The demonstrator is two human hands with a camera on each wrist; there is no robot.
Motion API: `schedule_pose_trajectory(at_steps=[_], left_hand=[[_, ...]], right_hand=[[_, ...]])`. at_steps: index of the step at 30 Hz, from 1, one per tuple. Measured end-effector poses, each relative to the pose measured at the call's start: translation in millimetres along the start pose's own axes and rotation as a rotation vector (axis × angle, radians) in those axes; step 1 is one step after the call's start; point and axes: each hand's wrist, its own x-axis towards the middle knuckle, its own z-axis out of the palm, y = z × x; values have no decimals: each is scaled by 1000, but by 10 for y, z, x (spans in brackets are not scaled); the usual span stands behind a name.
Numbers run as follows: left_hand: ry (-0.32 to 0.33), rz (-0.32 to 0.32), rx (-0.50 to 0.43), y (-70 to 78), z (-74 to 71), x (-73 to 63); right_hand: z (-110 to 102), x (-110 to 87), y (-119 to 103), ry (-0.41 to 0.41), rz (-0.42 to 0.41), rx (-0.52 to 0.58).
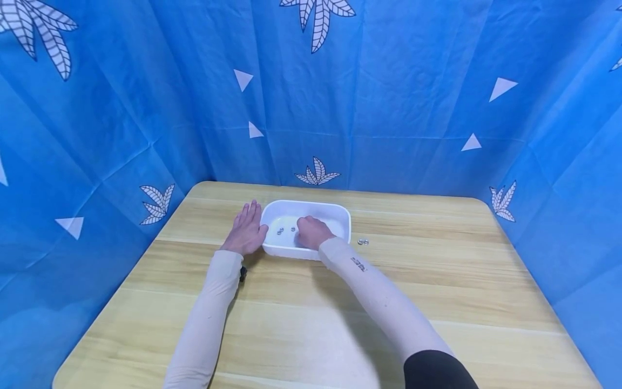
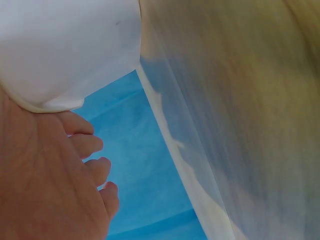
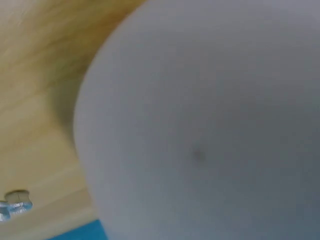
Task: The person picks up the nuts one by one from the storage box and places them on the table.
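Observation:
A white plastic tray stands on the table, with several small shiny metal nuts on its floor left of centre. My right hand reaches down into the tray over its near wall, knuckles up and fingers curled. I cannot tell what its hidden fingertips hold. At the tray's left end my left hand has its fingers extended forward and its thumb against the rim. In the left wrist view the left hand lies beside the tray's wall. The tray's outer wall fills most of the right wrist view.
Two more metal nuts lie on the wooden table, just right of the tray. One such nut shows at the edge of the right wrist view. A blue patterned curtain surrounds the table's back and sides.

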Motion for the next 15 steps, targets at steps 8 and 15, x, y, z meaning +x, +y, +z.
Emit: schedule_pose_trajectory(at_steps=[8,15], left_hand=[[2,12,-11,-5,-5,-7],[-3,10,-10,-5,-7,-10]], right_hand=[[-33,8,-15,14,-32,-83],[-55,24,35,-5,-18,6]])
